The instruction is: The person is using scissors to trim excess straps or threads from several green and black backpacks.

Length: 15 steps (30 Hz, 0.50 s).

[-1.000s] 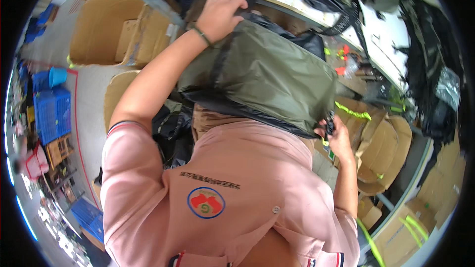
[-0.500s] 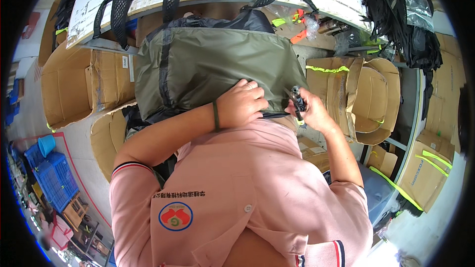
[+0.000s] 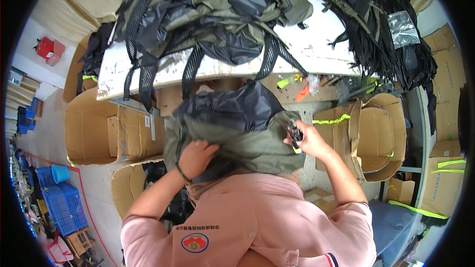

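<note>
An olive-green and black fabric bag lies across my lap, its cloth rumpled and partly blurred. My left hand is on its left part, fingers curled onto the cloth. At the bag's right edge, my right hand is closed around small black-handled snips. Their metal tips point left over the fabric, and a bit of yellow-green shows just below them. The black part of the bag faces the table at its far side.
Ahead stands a white worktable piled with olive and black bags; straps hang over its edge. Black straps are heaped at its right end. Open cardboard boxes flank me, left and right. Blue crates stand farther left.
The bag has shifted and crumpled, with its black part now folded over the far side. My left hand has moved left along it. The snips remain in my right hand; more of the table shows.
</note>
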Each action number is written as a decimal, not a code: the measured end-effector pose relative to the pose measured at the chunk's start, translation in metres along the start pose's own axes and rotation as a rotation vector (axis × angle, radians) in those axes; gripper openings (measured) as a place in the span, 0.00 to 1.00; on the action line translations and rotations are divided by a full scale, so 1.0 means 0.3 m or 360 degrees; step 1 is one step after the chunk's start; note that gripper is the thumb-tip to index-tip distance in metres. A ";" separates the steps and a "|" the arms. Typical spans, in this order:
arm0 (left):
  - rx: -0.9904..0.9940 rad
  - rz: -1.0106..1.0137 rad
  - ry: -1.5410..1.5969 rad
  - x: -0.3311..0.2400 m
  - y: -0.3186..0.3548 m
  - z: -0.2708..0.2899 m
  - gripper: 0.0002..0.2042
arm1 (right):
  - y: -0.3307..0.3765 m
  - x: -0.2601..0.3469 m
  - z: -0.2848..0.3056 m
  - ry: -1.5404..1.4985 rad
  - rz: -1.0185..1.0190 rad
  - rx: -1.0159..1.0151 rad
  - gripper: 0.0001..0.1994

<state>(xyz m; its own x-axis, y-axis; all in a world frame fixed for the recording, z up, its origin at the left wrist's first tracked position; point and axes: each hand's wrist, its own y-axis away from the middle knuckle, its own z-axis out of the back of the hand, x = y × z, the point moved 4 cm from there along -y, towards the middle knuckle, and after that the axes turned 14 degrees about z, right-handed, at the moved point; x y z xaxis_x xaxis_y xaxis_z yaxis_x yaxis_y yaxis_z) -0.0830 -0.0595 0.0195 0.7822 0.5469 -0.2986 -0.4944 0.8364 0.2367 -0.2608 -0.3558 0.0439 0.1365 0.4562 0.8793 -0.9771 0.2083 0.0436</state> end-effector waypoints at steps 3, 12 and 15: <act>0.0096 0.0226 0.0581 0.138 0.153 -0.016 0.15 | -0.179 -0.036 0.070 -0.0285 0.0146 -0.0265 0.13; 0.1969 0.0664 0.0283 0.519 0.931 -0.459 0.15 | -0.787 0.176 0.461 0.0371 0.0555 -0.1395 0.22; 0.1944 0.0429 0.0598 0.407 0.847 -0.400 0.15 | -0.896 0.176 0.535 0.0675 0.0266 -0.1601 0.20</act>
<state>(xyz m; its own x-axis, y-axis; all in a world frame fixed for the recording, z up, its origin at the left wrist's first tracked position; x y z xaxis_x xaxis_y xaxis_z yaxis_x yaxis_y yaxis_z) -0.1586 0.2242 -0.0678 0.4616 0.8341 -0.3019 0.1989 0.2343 0.9516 -0.0171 -0.5265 0.1547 0.2480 0.7637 0.5960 -0.4358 0.6374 -0.6354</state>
